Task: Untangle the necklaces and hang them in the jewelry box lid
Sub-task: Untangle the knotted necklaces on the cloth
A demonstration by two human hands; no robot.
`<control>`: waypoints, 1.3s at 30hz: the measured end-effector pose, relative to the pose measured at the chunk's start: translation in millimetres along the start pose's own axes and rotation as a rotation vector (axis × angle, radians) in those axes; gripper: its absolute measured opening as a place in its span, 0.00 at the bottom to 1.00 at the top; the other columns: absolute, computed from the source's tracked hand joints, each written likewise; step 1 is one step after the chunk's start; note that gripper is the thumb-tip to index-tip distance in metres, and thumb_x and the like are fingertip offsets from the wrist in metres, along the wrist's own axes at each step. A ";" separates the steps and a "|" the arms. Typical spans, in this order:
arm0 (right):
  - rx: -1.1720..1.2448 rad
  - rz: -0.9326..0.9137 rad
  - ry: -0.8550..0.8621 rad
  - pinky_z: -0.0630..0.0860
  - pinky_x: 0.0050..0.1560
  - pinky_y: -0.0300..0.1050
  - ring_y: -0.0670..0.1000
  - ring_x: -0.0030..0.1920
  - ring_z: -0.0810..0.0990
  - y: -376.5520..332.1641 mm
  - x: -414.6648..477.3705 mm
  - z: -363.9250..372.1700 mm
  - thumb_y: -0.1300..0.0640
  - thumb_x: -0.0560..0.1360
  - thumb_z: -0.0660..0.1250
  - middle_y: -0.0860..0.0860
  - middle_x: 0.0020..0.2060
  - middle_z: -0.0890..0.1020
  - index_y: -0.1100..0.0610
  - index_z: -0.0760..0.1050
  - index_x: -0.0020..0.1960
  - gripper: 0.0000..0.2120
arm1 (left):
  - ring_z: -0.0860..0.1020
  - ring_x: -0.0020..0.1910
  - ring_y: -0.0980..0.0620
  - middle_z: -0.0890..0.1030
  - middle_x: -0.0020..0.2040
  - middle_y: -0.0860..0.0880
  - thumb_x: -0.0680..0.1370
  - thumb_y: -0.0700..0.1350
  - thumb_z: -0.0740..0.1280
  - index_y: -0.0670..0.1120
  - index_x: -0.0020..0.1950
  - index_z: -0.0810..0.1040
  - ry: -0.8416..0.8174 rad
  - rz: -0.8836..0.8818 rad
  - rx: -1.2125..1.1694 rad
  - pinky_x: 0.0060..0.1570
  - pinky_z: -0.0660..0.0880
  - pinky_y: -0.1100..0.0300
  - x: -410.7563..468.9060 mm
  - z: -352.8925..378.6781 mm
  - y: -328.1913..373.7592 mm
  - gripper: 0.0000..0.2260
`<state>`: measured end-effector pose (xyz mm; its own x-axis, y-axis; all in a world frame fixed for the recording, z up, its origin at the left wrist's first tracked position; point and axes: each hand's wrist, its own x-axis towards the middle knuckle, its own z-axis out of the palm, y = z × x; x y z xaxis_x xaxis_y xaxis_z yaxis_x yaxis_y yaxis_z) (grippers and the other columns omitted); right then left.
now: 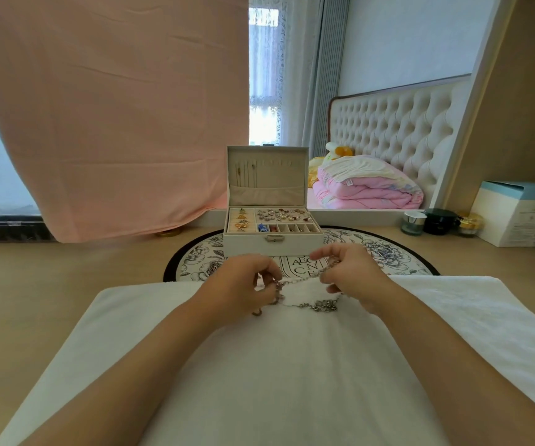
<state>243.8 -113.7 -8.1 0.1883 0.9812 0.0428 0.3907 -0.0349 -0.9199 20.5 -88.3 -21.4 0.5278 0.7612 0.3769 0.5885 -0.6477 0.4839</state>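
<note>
A chain [301,280] was pinched by the curled fingers of the left hand [243,284] and the right hand [353,275] and held stretched just above a towel [292,365]. The tangled necklaces [321,305] were laid on the towel near the right hand. Behind, the box [272,244] was stood open, and thin strands [246,173] were hung in its lid [267,188].
</note>
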 end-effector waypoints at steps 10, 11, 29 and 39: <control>-0.182 0.181 0.396 0.67 0.38 0.48 0.54 0.34 0.71 8.8 18.5 -28.8 0.56 0.75 0.61 0.54 0.35 0.76 0.59 0.80 0.42 0.11 | 0.73 0.37 0.57 0.77 0.40 0.54 0.78 0.40 0.65 0.51 0.43 0.75 0.085 -0.183 0.071 0.35 0.67 0.67 2.5 -21.3 -14.9 0.07; -0.270 0.189 0.405 0.68 0.40 0.47 0.54 0.35 0.72 13.9 20.4 -32.2 0.57 0.74 0.61 0.55 0.37 0.77 0.60 0.79 0.42 0.10 | 0.71 0.35 0.56 0.76 0.38 0.53 0.79 0.39 0.64 0.49 0.42 0.74 0.115 -0.228 0.041 0.34 0.66 0.66 2.3 -22.8 -14.9 0.07; 0.033 -0.111 -0.245 0.80 0.43 0.39 0.47 0.35 0.82 -2.6 -2.2 40.8 0.66 0.76 0.71 0.51 0.34 0.84 0.57 0.83 0.45 0.05 | 0.70 0.24 0.53 0.80 0.32 0.52 0.82 0.36 0.62 0.43 0.51 0.73 0.013 -0.353 -0.774 0.22 0.64 0.63 5.1 -12.7 -8.6 0.03; -0.050 -0.111 0.240 0.76 0.38 0.44 0.49 0.38 0.78 5.0 12.0 12.1 0.56 0.79 0.68 0.47 0.38 0.81 0.52 0.81 0.46 0.04 | 0.80 0.41 0.59 0.84 0.42 0.58 0.80 0.48 0.68 0.57 0.53 0.81 -0.110 -0.226 -0.086 0.44 0.75 0.61 7.9 -20.6 -30.5 0.04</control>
<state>237.0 -99.9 -16.9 0.3478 0.9067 0.2387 0.4636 0.0550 -0.8844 -5.8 -61.9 -16.9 0.4547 0.8751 0.1658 0.6471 -0.4525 0.6136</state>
